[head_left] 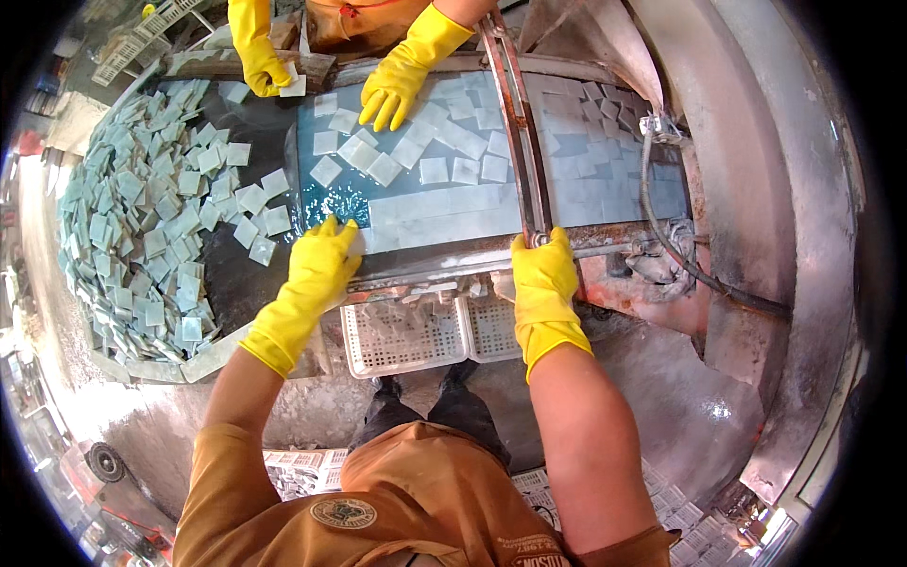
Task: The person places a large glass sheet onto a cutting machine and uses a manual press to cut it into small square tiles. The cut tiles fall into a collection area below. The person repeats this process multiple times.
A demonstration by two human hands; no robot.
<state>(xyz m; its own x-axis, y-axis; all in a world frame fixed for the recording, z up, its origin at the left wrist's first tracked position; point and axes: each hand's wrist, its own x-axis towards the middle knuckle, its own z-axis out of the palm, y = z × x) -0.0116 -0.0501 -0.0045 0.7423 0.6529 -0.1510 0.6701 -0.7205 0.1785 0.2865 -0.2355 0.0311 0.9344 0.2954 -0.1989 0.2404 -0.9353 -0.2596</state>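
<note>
At far left, a broad heap of pale green-white square stone tiles [142, 255], piled at all angles over a dark, flat worktop [244, 300], with strays scattered toward the middle. On the far side, a co-worker's hand in a yellow rubber glove [264, 70], fingers pinching one pale square tile [294, 86]. On the near side, the wearer's left hand in a long yellow rubber glove [319, 260], fingers bent and slightly spread, tips at the near edge of a wet, glossy blue belt [335, 206], just beside the left end of a long pale strip of close-set square tiles [444, 210]. Beyond that strip, loose pale square tiles [385, 170], some apart, others touching. Over these, the co-worker's other yellow-gloved hand [392, 90], fingers spread; hard to tell whether touching. Below the near rim, two white perforated plastic baskets [406, 369], side by side. Farther right, a narrow, rust-brown double metal bar [519, 123], crosswise above the belt. At its near end, the wearer's right hand in a matching yellow glove [545, 274], thumb and fingers to either side; cannot tell whether gripping or merely resting. Past the bar, more pale tiles [595, 180], close together. At far right, a dark curved hose [723, 289] and a large grey metal casing [756, 170].
</note>
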